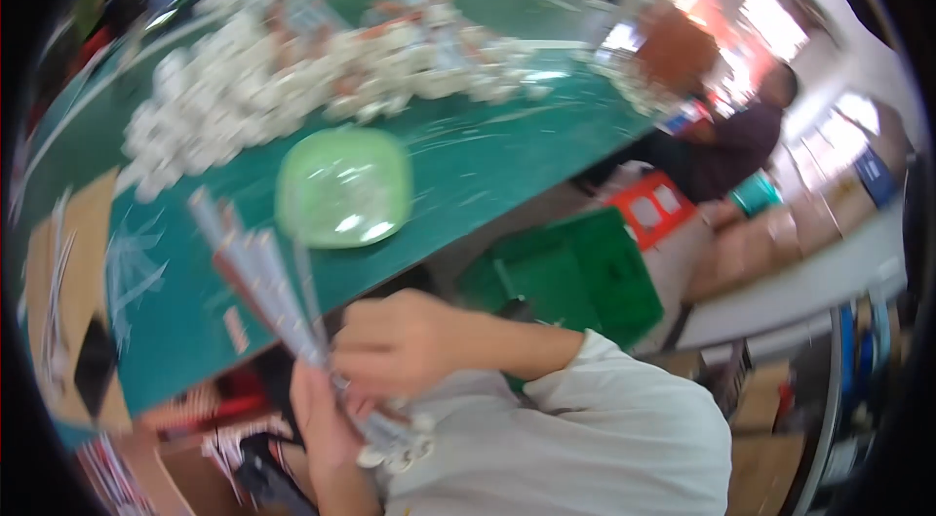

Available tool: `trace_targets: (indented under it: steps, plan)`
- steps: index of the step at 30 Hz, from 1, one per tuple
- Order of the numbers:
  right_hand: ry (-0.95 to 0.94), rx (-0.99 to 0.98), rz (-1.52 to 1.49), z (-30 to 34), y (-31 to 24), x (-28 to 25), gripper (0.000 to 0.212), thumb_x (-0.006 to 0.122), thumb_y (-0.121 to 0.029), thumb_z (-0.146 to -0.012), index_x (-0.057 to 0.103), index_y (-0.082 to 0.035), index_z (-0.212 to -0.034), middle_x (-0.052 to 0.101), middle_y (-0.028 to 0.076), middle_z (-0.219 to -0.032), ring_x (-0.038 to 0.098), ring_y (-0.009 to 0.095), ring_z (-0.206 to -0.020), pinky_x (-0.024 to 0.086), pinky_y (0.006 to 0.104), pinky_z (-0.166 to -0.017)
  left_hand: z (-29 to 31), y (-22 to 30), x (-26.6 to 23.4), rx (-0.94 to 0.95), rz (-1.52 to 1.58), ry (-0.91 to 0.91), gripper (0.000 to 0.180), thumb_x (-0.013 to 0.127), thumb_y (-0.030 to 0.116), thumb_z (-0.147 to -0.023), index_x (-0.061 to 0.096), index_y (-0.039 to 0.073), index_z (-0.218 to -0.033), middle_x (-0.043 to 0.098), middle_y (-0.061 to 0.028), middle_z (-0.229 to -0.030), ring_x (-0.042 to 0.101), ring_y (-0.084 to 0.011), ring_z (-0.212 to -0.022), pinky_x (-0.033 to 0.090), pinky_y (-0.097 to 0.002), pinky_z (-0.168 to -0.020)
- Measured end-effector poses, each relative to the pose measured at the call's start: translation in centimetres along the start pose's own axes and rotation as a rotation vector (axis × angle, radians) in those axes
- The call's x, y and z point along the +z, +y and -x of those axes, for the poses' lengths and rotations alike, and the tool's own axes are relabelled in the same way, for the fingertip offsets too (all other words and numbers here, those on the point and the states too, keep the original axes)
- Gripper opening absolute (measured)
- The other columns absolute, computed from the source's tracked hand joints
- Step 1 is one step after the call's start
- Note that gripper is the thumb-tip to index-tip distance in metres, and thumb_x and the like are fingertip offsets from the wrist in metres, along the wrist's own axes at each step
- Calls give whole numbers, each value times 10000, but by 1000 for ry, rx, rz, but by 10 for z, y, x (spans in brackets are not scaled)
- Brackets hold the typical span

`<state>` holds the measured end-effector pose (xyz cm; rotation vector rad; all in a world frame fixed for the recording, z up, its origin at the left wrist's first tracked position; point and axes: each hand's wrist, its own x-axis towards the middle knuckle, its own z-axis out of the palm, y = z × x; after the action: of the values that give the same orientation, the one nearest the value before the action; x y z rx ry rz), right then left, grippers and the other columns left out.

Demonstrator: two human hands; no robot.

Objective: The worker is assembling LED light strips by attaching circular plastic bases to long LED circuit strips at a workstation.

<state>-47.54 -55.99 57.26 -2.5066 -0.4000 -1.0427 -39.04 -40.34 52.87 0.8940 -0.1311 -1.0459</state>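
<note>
A bundle of long, slim, silvery-white and brownish packets or strips [268, 287] slants up to the left from my hands. My left hand [322, 414] is closed around its lower part. White rounded ends [405, 453] stick out below the hands, against my shirt. My right hand [405, 340] is closed, its fingers bent against the bundle just above the left hand; what they pinch is hidden and blurred. A thin pale strip [305, 267] stands up beside the bundle, close to the right fingers. Beyond it, a light green plastic bowl [346, 189] sits on the green table [497, 160].
A large heap of white-ended pieces [234, 87] covers the far table. Cardboard [73, 292] and loose clear strips [136, 262] lie at left. A green crate [575, 277] and red crate [648, 209] stand right of the table. A person [741, 136] sits beyond. An open carton [156, 472] is lower left.
</note>
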Motion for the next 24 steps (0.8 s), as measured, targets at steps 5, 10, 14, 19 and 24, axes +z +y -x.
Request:
trace_targets:
  steps: [5,10,14,19,24]
  plan:
    - [-10,-7,116,1,-18,1,227,664,-198,-784,513,-30,-758,474,58,-709,514,214,-617,418,321,-411,10,-3,27,44,-15,194,323,381,388,-1007,527,103,-1043,503,24,-732,386,-30,-472,287,-167,-390]
    - [-85,163,105,16,-30,1,209,632,-204,-811,537,-18,-806,532,90,-725,589,250,-655,497,362,-530,5,0,5,-76,-87,-79,417,481,439,-962,468,102,-1207,561,-45,-885,506,-131,-688,406,-272,-582]
    - [-133,224,98,21,-24,11,192,625,-193,-809,537,-22,-815,527,88,-691,597,259,-627,498,360,-534,9,2,31,89,-154,-10,352,411,400,-1005,507,69,-1078,497,24,-727,395,-38,-490,294,-178,-414]
    - [25,358,-272,22,-28,21,175,560,-160,-904,532,-28,-793,552,114,-664,571,277,-531,487,364,-510,-2,-3,-21,-61,-196,-183,495,521,354,-976,446,22,-1335,603,-107,-1034,575,-158,-798,471,-272,-647]
    - [181,1140,-1532,32,-40,43,319,466,-226,-1009,524,-29,-765,527,65,-536,451,136,-353,348,257,-351,2,-9,-12,148,-498,21,415,478,254,-1011,459,-34,-1309,589,-95,-1025,547,-133,-802,447,-245,-647]
